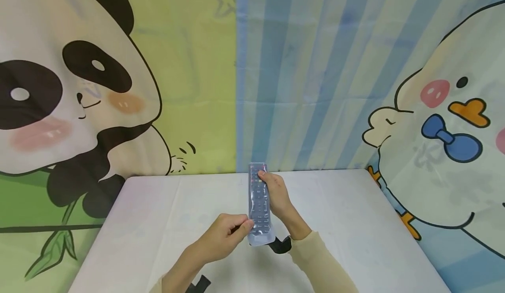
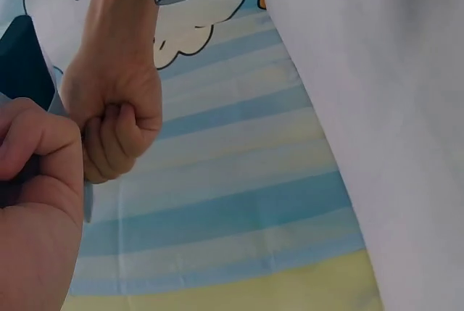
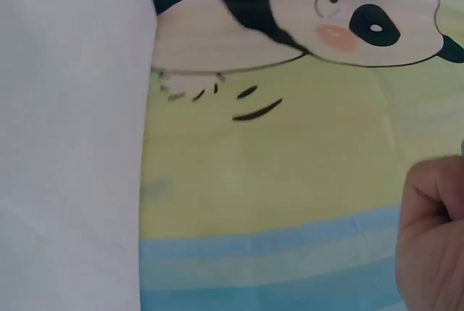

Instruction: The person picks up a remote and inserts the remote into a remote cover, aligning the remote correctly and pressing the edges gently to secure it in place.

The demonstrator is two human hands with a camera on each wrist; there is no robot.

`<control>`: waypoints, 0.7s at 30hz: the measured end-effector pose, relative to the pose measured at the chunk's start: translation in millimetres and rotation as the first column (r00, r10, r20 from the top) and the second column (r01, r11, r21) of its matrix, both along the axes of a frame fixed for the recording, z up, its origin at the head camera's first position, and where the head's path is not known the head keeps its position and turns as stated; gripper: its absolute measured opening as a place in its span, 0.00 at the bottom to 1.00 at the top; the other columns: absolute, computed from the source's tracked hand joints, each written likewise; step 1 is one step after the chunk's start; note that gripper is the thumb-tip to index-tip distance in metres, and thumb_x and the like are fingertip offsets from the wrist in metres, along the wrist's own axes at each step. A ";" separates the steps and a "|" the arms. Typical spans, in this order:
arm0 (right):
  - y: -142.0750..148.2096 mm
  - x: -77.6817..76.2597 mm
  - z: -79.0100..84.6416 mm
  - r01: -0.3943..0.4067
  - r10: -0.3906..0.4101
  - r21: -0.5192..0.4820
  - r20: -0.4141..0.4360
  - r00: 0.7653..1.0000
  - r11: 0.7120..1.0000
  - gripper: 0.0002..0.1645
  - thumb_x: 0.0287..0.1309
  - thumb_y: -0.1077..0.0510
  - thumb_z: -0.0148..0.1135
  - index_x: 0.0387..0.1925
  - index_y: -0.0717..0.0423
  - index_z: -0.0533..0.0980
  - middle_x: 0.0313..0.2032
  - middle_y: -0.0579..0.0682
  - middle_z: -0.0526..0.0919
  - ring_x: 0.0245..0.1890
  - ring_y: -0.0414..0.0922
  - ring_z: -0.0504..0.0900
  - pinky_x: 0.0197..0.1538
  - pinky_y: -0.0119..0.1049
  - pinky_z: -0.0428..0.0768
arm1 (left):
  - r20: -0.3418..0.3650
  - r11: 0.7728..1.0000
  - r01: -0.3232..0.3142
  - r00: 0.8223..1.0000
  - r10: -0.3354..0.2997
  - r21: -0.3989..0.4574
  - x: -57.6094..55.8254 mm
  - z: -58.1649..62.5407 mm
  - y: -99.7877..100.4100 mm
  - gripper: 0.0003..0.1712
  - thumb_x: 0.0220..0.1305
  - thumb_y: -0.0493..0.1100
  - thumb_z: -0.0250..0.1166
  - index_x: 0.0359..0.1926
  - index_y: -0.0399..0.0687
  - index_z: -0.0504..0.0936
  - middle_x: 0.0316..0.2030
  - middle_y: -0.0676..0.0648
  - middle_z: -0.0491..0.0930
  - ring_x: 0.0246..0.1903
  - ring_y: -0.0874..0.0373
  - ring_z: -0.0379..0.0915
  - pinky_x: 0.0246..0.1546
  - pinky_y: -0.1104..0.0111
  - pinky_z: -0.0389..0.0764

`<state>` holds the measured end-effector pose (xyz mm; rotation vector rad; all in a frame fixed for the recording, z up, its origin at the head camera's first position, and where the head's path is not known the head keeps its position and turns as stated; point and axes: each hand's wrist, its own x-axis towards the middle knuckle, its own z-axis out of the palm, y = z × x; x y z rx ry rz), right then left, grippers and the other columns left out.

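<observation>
A remote control (image 1: 259, 201) in a clear, shiny plastic sleeve is held upright above the table, its rows of buttons facing me in the head view. My right hand (image 1: 278, 194) grips its upper right side, with the thumb lying over the front near the top. At the lower left edge, my left hand (image 1: 225, 236) pinches the sleeve between thumb and curled fingers. The left wrist view has the left hand (image 2: 40, 195) cut off by the frame edge, with the right hand (image 2: 116, 122) curled behind it. Only part of the right hand (image 3: 435, 231) enters the right wrist view.
A white-covered table (image 1: 189, 201) lies beneath both hands. Behind it hangs a printed cloth backdrop (image 1: 205, 87) with a panda and a white bird, meeting the table's far edge. Black straps (image 1: 281, 245) sit at the wrists.
</observation>
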<state>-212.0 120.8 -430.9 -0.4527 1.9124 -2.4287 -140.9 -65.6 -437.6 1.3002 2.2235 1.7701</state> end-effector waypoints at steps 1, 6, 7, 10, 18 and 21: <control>1.8 -0.3 0.3 -0.027 0.027 0.029 -0.012 1.000 0.999 0.22 0.73 0.52 0.48 0.26 0.62 0.72 0.18 0.46 0.76 0.15 0.38 0.76 0.18 0.30 0.75 | 0.026 1.000 -0.007 1.000 0.008 -0.020 -1.5 0.3 -0.7 0.19 0.76 0.37 0.56 0.23 0.49 0.72 0.15 0.60 0.60 0.15 0.73 0.54 0.13 0.76 0.57; 7.0 2.5 0.7 -0.166 0.177 0.185 -0.048 0.983 0.969 0.28 0.75 0.47 0.44 0.31 0.69 0.72 0.19 0.47 0.78 0.17 0.38 0.78 0.20 0.30 0.77 | 0.114 0.984 -0.133 0.983 0.147 -0.119 -17.6 -0.8 -4.8 0.21 0.76 0.47 0.57 0.21 0.51 0.72 0.15 0.59 0.66 0.15 0.68 0.60 0.14 0.73 0.62; 6.8 3.9 0.5 -0.199 0.213 0.206 -0.051 0.976 0.958 0.30 0.76 0.46 0.44 0.33 0.71 0.73 0.20 0.47 0.79 0.18 0.39 0.80 0.21 0.31 0.78 | 0.123 0.977 -0.172 0.974 0.188 -0.128 -22.1 -0.6 -5.3 0.21 0.76 0.48 0.57 0.22 0.51 0.72 0.16 0.58 0.68 0.16 0.67 0.62 0.14 0.72 0.65; 3.4 6.7 -1.0 -0.282 0.306 0.240 -0.072 0.949 0.929 0.33 0.78 0.45 0.41 0.41 0.76 0.73 0.25 0.48 0.83 0.23 0.42 0.84 0.25 0.33 0.81 | 0.158 0.951 -0.288 0.940 0.304 -0.111 -35.9 2.1 -3.4 0.21 0.78 0.51 0.53 0.27 0.48 0.76 0.18 0.53 0.73 0.17 0.62 0.68 0.16 0.69 0.72; -9.8 10.5 -3.0 -0.216 0.308 0.350 -0.234 0.922 0.912 0.35 0.81 0.44 0.35 0.31 0.69 0.72 0.14 0.39 0.63 0.13 0.35 0.59 0.18 0.29 0.58 | 0.462 0.955 -0.296 0.845 0.269 -0.013 -56.8 5.9 0.3 0.33 0.76 0.62 0.50 0.34 0.37 0.82 0.19 0.46 0.80 0.16 0.59 0.74 0.16 0.71 0.75; -12.2 13.3 -3.8 -0.157 0.265 0.374 -0.258 0.929 0.914 0.28 0.81 0.50 0.38 0.30 0.64 0.72 0.16 0.40 0.64 0.15 0.35 0.60 0.19 0.30 0.60 | 0.446 0.949 -0.316 0.852 0.274 0.021 -59.9 4.8 -3.2 0.32 0.77 0.61 0.50 0.34 0.37 0.82 0.20 0.45 0.80 0.17 0.57 0.76 0.17 0.68 0.78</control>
